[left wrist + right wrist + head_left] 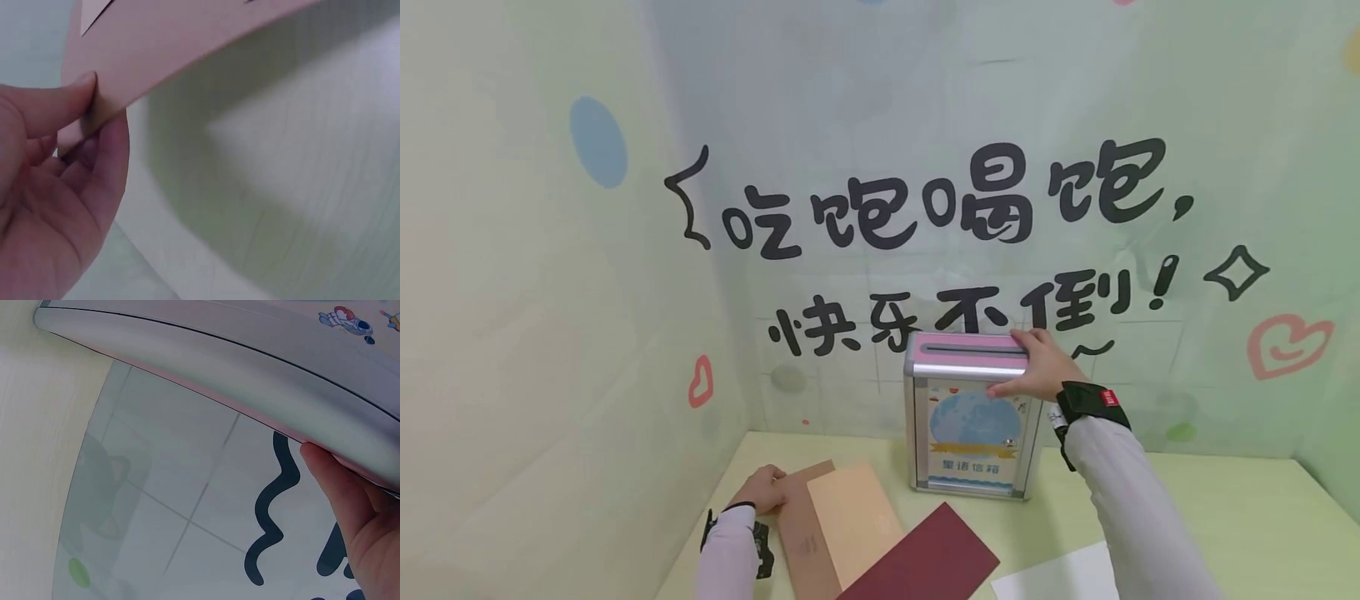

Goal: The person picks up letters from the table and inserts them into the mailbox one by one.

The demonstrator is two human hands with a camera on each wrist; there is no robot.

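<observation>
My left hand (pixel 763 490) pinches the edge of a brown kraft envelope (pixel 808 533), thumb on top and fingers underneath, as the left wrist view shows close up. That edge bends up, and a shadow falls on the table below it. A cream envelope (pixel 857 508) overlaps the brown one, and a dark red envelope (pixel 928 554) crosses the cream one. At the back stands an upright letter box (pixel 973 417) with a silver frame, a pink slotted top and a picture panel. My right hand (pixel 1041 367) grips its top right corner, thumb on the front, fingers over the top.
A white sheet or envelope (pixel 1060 575) lies at the front right, partly behind my right sleeve. The pale yellow table (pixel 1225 517) meets a printed wall (pixel 865 108) behind the box and another wall (pixel 550 333) on the left.
</observation>
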